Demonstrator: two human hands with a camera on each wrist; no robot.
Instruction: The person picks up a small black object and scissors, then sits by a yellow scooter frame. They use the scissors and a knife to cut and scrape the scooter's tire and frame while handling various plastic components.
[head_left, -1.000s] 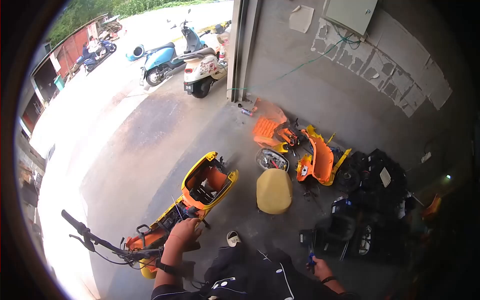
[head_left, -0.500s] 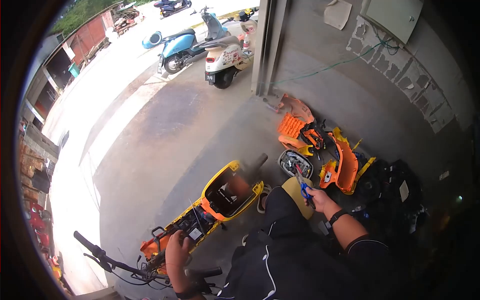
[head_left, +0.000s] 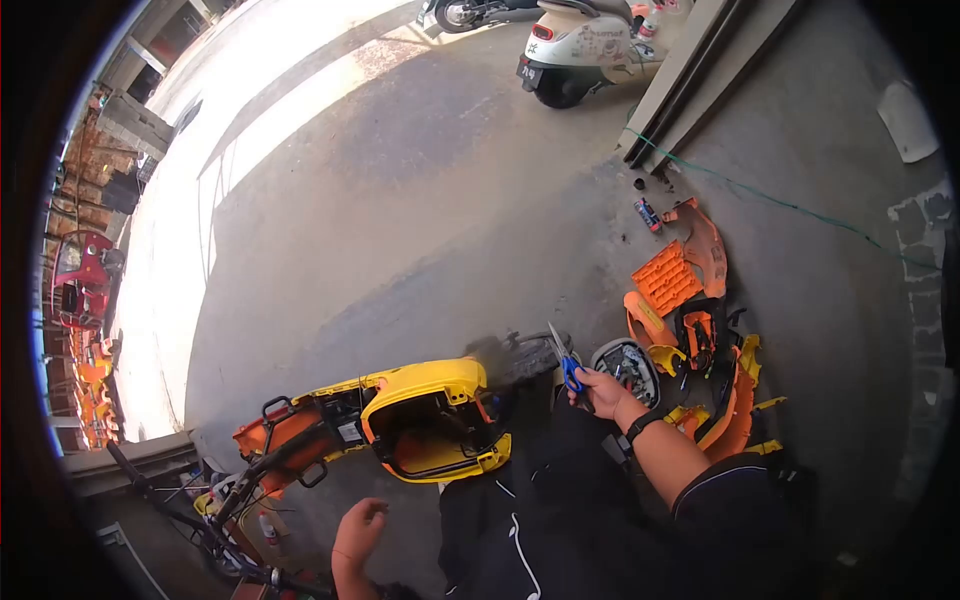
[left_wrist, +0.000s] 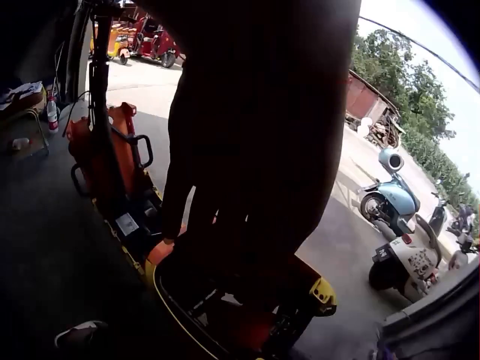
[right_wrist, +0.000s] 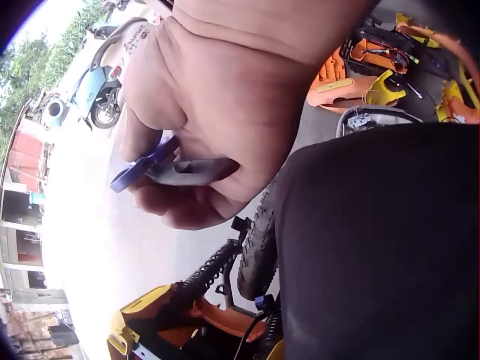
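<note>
My right hand (head_left: 598,392) grips a pair of scissors (head_left: 571,374) by its blue and dark handles, blades pointing up and away in the head view. In the right wrist view the fingers curl round the scissors' handles (right_wrist: 142,171). My left hand (head_left: 360,530) holds nothing, its fingers loosely bent, on the near side of a stripped scooter (head_left: 425,378). That scooter has a yellow and orange frame, an open seat compartment and a bare handlebar (head_left: 195,515). In the left wrist view the hand (left_wrist: 255,150) appears dark and overlaps the compartment rim (left_wrist: 322,292).
Orange and yellow body panels (head_left: 670,278) lie on the floor at right, with a grey tray of small parts (head_left: 648,385) nearer me. A can (head_left: 648,215) lies near the door post (head_left: 690,85). A white scooter (head_left: 585,45) is parked beyond, and a green cable (head_left: 780,203) crosses the wall.
The head view has swung, and the stripped scooter now lies more crosswise. My right hand has risen forward with the scissors from the lower right. My left hand has come away from the scooter's frame.
</note>
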